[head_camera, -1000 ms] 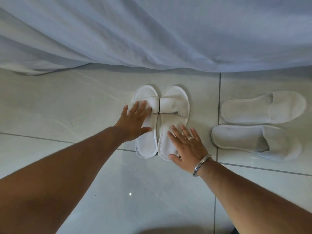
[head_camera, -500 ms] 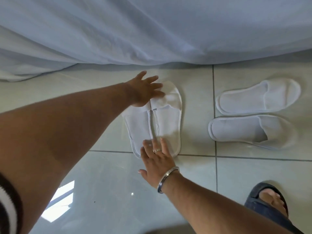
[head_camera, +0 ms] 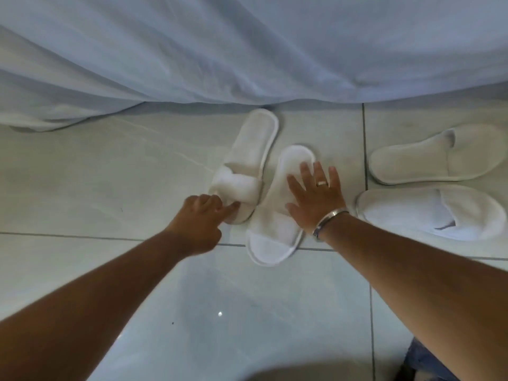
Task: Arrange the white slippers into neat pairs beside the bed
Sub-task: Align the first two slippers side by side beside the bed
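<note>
while left hand (head_camera: 200,221) pinches left slipper (head_camera: 248,163), right hand (head_camera: 316,198) flat on right slipper (head_camera: 275,224)

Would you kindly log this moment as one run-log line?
left hand: pinching left slipper strap | right hand: flat on right slipper | pair: staggered, toes toward person | second pair: untouched

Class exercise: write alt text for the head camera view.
Two bare hands, left hand and right hand, each press one white open-toe terry slipper, and, on the pale tiled floor. A second slipper pair lies right, beside the white bedsheet.
</note>
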`<state>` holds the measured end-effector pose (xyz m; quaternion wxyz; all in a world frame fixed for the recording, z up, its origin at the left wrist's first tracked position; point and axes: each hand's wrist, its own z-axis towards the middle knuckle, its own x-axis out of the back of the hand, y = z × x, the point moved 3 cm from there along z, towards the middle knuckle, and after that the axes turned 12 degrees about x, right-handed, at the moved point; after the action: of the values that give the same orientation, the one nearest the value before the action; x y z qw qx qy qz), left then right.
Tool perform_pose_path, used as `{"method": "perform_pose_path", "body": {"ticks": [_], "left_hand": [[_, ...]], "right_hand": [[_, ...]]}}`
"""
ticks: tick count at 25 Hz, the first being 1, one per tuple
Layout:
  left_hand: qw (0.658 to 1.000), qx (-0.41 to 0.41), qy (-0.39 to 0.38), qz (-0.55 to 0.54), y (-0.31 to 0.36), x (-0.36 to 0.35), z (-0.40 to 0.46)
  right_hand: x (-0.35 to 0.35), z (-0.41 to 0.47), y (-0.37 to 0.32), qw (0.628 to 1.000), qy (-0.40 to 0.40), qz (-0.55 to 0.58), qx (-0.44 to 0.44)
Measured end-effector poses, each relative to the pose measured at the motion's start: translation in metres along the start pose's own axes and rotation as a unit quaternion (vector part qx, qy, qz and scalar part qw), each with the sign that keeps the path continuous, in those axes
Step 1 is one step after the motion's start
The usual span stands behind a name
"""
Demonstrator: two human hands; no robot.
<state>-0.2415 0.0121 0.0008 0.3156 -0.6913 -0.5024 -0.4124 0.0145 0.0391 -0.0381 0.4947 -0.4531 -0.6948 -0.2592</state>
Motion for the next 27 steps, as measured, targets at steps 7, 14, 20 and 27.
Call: {"method": "perform_pose_path", "body": {"ticks": [7, 14, 20, 27], "left_hand": [[0.977, 0.101, 0.135, -0.13, 0.021, -0.004, -0.002], [0.994, 0.065, 0.029, -0.086, -0.003, -0.017, 0.026], [0.995, 0.069, 0.027, -0.071, -0.049, -0.023, -0.008], [0.982, 0.149, -0.031, -0.11, -0.089, -0.032, -0.016]], "right_hand": [[0.009, -0.001, -0.025, 0.993, 0.076, 0.083, 0.046], [-0.017, -0.033, -0.007, 0.982, 0.013, 0.041, 0.182], [-0.004, 0.027, -0.057, 0.986, 0.02, 0.027, 0.165], [0.003, 0.065, -0.103, 0.987, 0.005, 0.016, 0.161]]}}
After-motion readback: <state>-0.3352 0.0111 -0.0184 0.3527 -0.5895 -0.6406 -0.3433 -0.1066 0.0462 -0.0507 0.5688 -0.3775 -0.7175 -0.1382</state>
